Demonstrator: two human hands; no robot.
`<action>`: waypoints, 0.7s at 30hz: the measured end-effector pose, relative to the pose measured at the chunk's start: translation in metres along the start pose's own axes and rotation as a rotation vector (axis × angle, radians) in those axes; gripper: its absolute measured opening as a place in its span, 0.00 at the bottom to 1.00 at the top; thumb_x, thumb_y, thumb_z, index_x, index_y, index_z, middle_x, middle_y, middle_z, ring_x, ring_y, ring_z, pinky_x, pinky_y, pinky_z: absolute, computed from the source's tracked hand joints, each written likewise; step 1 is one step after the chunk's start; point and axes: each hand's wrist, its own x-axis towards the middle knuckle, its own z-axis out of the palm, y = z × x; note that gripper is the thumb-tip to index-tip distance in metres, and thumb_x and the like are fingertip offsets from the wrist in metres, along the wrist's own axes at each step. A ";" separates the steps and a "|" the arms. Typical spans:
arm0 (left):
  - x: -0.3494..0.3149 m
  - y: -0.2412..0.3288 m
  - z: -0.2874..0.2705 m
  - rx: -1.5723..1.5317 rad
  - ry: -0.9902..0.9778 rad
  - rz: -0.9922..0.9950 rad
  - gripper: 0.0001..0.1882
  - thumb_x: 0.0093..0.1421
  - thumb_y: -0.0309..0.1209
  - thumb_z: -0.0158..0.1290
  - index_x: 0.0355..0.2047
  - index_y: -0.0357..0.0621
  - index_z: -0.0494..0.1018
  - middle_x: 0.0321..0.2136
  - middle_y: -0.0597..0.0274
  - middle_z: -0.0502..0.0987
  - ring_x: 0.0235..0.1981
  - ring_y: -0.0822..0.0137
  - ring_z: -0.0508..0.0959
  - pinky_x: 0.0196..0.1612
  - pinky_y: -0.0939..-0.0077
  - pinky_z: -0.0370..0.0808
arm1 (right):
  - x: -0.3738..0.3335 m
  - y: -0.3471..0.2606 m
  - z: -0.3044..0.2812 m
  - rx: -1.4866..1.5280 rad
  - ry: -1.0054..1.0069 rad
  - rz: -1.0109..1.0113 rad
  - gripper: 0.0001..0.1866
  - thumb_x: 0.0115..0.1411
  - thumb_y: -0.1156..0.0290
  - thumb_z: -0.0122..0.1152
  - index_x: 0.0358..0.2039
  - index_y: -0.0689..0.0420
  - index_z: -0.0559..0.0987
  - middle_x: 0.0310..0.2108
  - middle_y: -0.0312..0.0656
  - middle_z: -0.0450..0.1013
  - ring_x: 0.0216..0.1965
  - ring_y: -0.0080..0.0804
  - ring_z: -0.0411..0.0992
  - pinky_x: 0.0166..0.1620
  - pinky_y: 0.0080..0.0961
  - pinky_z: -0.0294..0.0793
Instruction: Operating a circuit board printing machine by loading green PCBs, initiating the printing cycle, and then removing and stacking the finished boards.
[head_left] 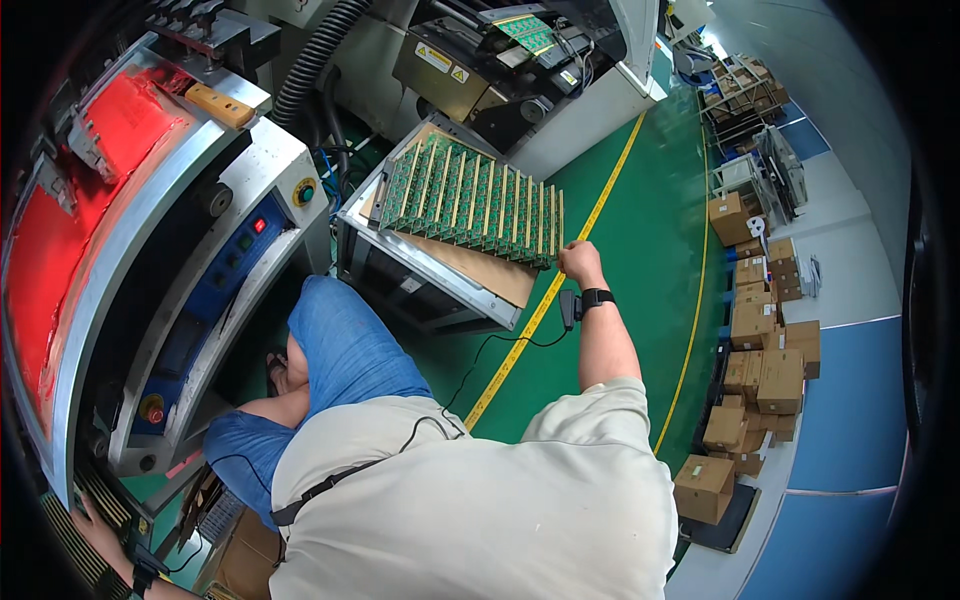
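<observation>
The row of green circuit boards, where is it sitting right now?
In the head view, the row of green circuit boards stands on edge, upper centre, on a brown sheet atop a metal cart. The right hand touches its right end.

You have one rack of green circuit boards [470, 200] holding roughly fifteen upright boards, one red emergency button [152, 409], one yellow-ringed knob [304, 191], and over twenty stacked cardboard boxes [770, 370].

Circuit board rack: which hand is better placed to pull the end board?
Right. The right hand is already at the near end of the row of green circuit boards, fingers on the last board. The left hand is far off, low at the machine's bottom edge.
</observation>
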 end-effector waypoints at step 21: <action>-0.004 0.061 -0.025 -0.307 -0.196 -0.164 0.33 0.76 0.48 0.50 0.67 0.31 0.67 0.65 0.37 0.70 0.66 0.42 0.69 0.70 0.57 0.63 | -0.016 -0.007 -0.036 -0.177 0.242 0.023 0.20 0.64 0.55 0.62 0.43 0.60 0.87 0.37 0.51 0.85 0.41 0.48 0.84 0.45 0.42 0.80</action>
